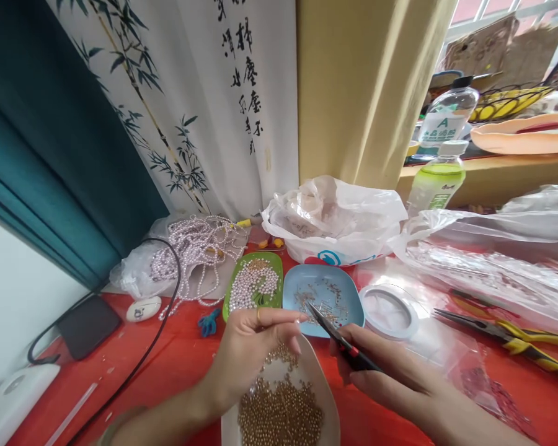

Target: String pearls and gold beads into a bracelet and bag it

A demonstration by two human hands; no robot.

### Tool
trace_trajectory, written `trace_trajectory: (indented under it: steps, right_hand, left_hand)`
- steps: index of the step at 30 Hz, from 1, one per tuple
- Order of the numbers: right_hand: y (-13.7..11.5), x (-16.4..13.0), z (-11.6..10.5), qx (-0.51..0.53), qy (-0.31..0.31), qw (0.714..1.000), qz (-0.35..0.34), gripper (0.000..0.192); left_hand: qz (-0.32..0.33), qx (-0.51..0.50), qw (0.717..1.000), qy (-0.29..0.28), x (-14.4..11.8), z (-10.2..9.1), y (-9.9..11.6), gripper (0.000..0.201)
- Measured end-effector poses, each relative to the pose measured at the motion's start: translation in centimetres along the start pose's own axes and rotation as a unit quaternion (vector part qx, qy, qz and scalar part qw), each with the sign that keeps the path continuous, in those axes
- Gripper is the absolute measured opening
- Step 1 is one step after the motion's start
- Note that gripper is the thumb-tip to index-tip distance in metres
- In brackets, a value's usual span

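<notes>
My left hand [255,344] is closed in a pinch, thumb against fingertips; what it holds, if anything, is too small to name. In my right hand [381,362] is a pair of needle-nose pliers [333,334] with black and red handles, tips pointing up and left near the left fingertips. Below my left hand lies a white dish [331,402] full of gold beads [281,415]. Just beyond the pliers is a blue tray [314,275] with thin metal pins [328,310]. Beside it, a green tray [274,302] carries pearly white beads [253,285].
Strings of pearl beads [190,248] lie at the back left, near a black cable [177,266]. A white plastic bag [353,241] stands behind the trays. To the right are a white ring-shaped spool [411,322] and yellow-black pliers [516,341]. Bottles [439,183] stand farther back.
</notes>
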State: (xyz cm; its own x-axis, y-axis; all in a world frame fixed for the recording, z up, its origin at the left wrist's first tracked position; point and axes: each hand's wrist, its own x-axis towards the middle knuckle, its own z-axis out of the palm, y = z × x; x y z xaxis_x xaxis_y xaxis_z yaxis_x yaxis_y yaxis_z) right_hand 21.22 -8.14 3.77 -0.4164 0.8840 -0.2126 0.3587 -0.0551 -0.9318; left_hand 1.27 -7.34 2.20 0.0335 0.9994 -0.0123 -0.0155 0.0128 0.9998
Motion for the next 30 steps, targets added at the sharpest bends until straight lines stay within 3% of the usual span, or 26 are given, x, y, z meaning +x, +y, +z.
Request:
trace_trajectory:
  steps: [5,10,18,22,24,26,30]
  right_hand:
    - [0.5,0.2,0.2,0.033,0.056,0.998,0.018,0.035]
    - [0.9,0.1,0.4,0.049,0.052,0.997,0.012,0.035]
    - [0.6,0.5,0.6,0.019,0.064,0.996,-0.067,0.028]
    - [0.7,0.7,0.7,-0.071,0.078,0.985,-0.133,0.025]
    - [1.2,0.8,0.8,-0.156,0.076,0.967,-0.189,0.026]
    - [2.1,0.9,0.9,-0.268,0.093,0.926,-0.249,0.030]
    - [3.6,1.0,0.9,-0.477,0.184,0.793,-0.331,0.035]
  left_hand:
    - [0.028,0.025,0.999,0.011,0.2,0.0,0.2,0.006]
    - [0.043,0.053,0.997,0.019,0.2,0.1,0.2,0.005]
    - [0.065,0.080,0.995,0.015,0.1,0.1,0.2,0.006]
    - [0.080,0.098,0.992,0.021,0.0,0.0,0.2,0.006]
    - [0.086,0.109,0.990,0.027,-0.2,0.1,0.1,0.007]
    - [0.086,0.117,0.989,0.031,-0.4,0.2,0.1,0.009]
    - [0.043,0.107,0.993,0.029,-0.4,0.4,0.0,0.014]
